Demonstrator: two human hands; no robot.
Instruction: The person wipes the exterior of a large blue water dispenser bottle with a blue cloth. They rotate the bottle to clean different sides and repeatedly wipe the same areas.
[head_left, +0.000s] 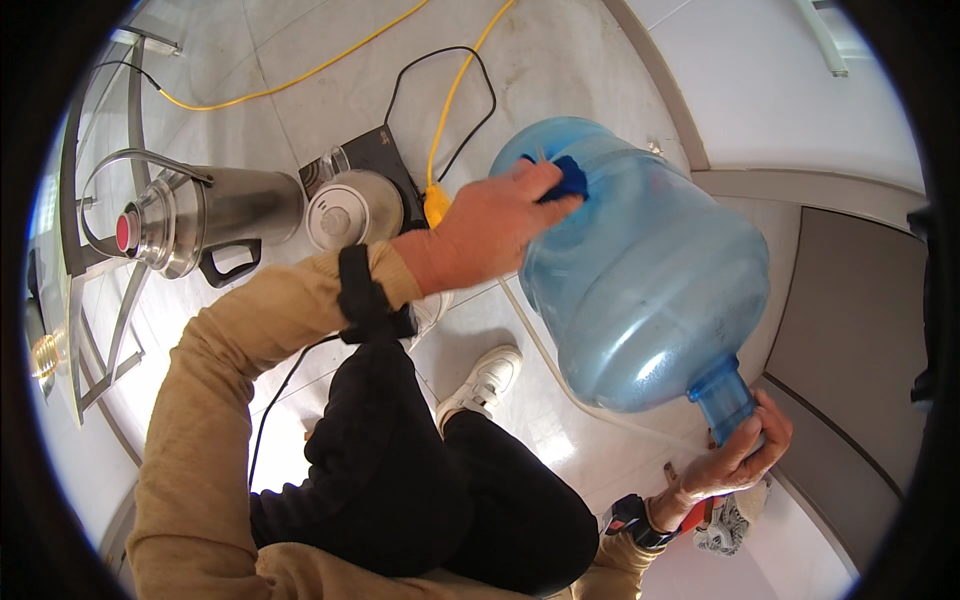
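Note:
A large translucent blue water jug (652, 262) is tilted over the floor, its base towards the upper left and its neck towards the lower right. My left hand (491, 225) holds a dark blue cloth (568, 180) against the jug near its base; part of the cloth is hidden under the fingers. The fingers and thumb of my right hand (739, 457) are closed around the end of the jug's blue neck (725, 401). Black straps are around both wrists.
Left of the jug are a steel thermos jug (247, 206), a glass kettle with a white lid (334, 217) and a black appliance (367, 154). Yellow cable (450, 97), black cord and a pale hose (547, 356) cross the tiled floor. A grey panel (844, 330) stands right, a metal frame (135, 97) left.

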